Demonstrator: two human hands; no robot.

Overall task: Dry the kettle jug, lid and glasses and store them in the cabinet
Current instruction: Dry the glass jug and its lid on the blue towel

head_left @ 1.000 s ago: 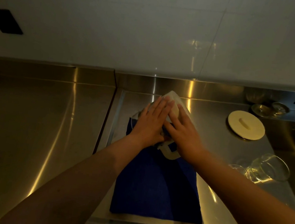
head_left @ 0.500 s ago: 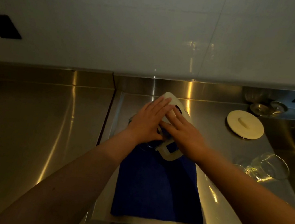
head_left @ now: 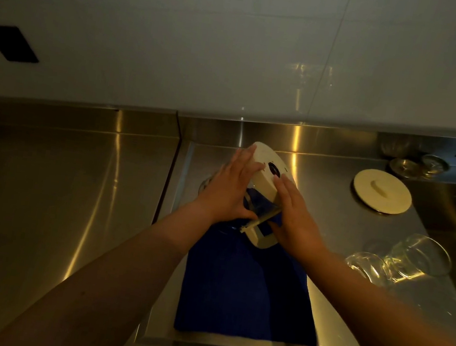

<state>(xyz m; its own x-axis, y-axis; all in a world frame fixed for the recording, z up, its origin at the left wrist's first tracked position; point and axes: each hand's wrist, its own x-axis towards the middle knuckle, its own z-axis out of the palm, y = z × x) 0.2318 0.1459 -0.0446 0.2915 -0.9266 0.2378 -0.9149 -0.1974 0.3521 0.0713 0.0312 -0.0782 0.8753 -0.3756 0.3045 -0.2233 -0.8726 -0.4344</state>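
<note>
The kettle jug (head_left: 267,175), glass with a cream base and handle, lies tilted on its side over the far end of a blue cloth (head_left: 245,289). Its cream base faces up and away from me. My left hand (head_left: 230,190) grips the jug's left side with the thumb curled under it. My right hand (head_left: 295,220) presses on the right side, next to the handle. The round cream lid (head_left: 381,191) lies flat on the counter at the right. Two clear glasses (head_left: 401,262) lie on their sides near the right edge.
The steel counter (head_left: 69,209) runs left, with a seam beside the recessed drainer tray. Small glass items (head_left: 418,167) stand at the back right corner. White cabinet fronts (head_left: 239,42) hang overhead, with a dark rectangle (head_left: 10,43) at the left.
Both hands have slid apart from the top of the jug to its sides. The jug has tipped up, so its cream base now shows between them.
</note>
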